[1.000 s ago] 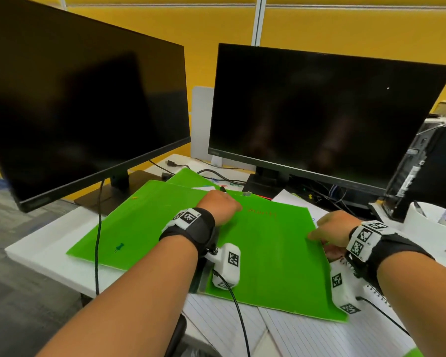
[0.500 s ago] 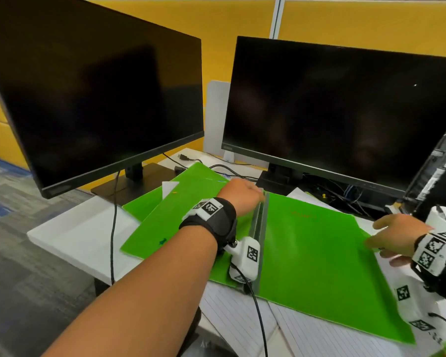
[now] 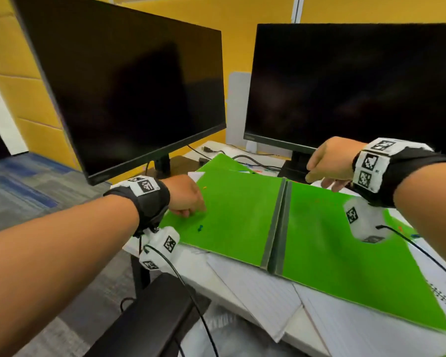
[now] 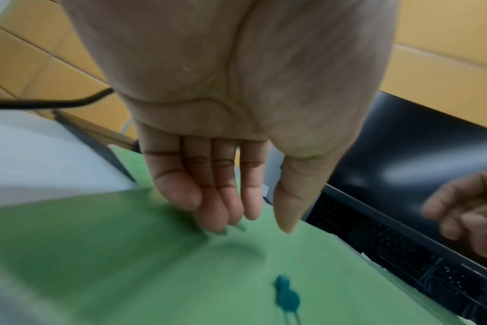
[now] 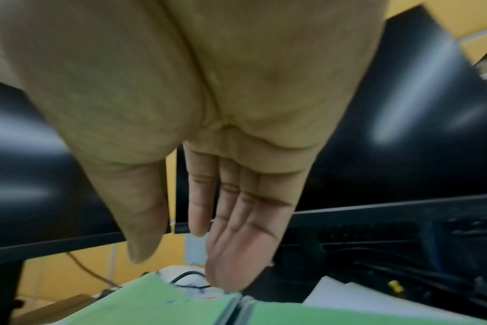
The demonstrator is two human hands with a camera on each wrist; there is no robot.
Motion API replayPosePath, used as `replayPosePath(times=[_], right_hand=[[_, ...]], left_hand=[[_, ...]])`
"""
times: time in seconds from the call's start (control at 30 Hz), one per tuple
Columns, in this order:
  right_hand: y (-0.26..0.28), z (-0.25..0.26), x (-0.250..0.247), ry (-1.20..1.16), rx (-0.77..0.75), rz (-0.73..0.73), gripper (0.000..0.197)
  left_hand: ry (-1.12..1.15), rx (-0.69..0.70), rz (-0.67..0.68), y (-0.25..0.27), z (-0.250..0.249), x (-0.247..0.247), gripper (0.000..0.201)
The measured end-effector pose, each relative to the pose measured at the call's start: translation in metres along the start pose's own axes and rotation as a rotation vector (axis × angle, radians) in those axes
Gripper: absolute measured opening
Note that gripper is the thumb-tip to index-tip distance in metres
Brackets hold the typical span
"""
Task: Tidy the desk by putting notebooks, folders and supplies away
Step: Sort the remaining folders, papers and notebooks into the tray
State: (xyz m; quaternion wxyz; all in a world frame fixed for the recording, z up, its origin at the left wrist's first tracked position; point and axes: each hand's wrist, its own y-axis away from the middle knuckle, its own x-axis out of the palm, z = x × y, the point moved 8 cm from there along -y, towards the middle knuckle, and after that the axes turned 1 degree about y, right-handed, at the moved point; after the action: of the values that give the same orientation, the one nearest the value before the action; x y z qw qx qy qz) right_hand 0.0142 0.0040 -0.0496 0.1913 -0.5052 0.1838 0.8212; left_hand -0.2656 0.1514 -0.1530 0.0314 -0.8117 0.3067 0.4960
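My left hand (image 3: pixel 184 195) hovers low over the left cover of an opened green folder (image 3: pixel 240 217), grip released, fingers (image 4: pixel 217 198) straight and close together with their tips at or just above the cover; whether they touch it I cannot tell. My right hand (image 3: pixel 331 162) hangs above the folder's far right corner, grip also released, fingers (image 5: pixel 237 241) extended and holding nothing. The folder lies spread flat on the white surface (image 3: pixel 242 300), its two grey spine strips (image 3: pixel 277 225) running down the middle. A small blue push pin (image 3: pixel 200 228) sits on the left cover, just beside my left hand. Lined paper sheets (image 3: pixel 268 292) stick out from under the folder's near edge. Behind it stand two dark monitors, the left monitor (image 3: pixel 129 86) and the right monitor (image 3: pixel 353 86), with black cables (image 3: pixel 252 161) trailing between their stands, against a yellow partition wall (image 3: pixel 240 34).
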Motion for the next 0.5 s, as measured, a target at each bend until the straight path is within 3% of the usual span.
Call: replayPosePath(times=[0.27, 0.4, 0.5], right_hand=[[-0.046, 0.097, 0.105, 0.113, -0.169, 0.208, 0.031], [-0.072, 0.139, 0.139, 0.334, -0.302, 0.191, 0.040], [-0.090, 0.163, 0.157, 0.456, -0.383, 0.193, 0.028]], left_hand=[[0.012, -0.015, 0.058, 0.013, 0.005, 0.018, 0.039], [-0.142, 0.034, 0.139, 0.007, -0.010, 0.031, 0.025], [-0.225, 0.069, 0.169, 0.003, -0.017, 0.034, 0.016]])
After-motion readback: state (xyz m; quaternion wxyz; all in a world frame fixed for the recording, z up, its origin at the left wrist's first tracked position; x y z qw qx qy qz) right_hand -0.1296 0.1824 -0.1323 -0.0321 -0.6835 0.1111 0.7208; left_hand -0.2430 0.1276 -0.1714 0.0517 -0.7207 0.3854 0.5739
